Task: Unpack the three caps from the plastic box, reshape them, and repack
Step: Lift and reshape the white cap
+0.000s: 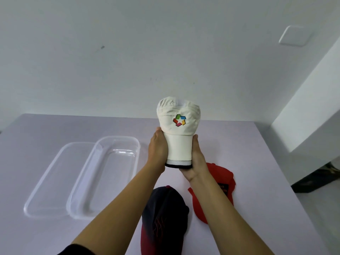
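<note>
Two bare forearms reach from the near edge toward the middle of the scene, and a black sleeve (pixel 73 250) shows at the left elbow. Under them, on the near part of the table (pixel 248 153), lies the dark cap (pixel 163 216), black with red at its near side. Just right of it lies the red cap (pixel 219 179), partly hidden by the right forearm. The two caps lie close together; I cannot tell if they touch.

Both hands hold the white cap (pixel 179 124) in the air above the table, with the crown up and a coloured logo facing the camera. The left hand (pixel 158 150) grips the left side of the brim, with the fingers curled behind it. The right hand (pixel 196 159) grips the right side and supports the brim's lower edge. Between them the brim is bent into a curve.

On the left of the table stands the clear box (pixel 119 138), with nothing inside. Its lid (pixel 46 184) lies flat just left of it, and their edges seem to touch.
</note>
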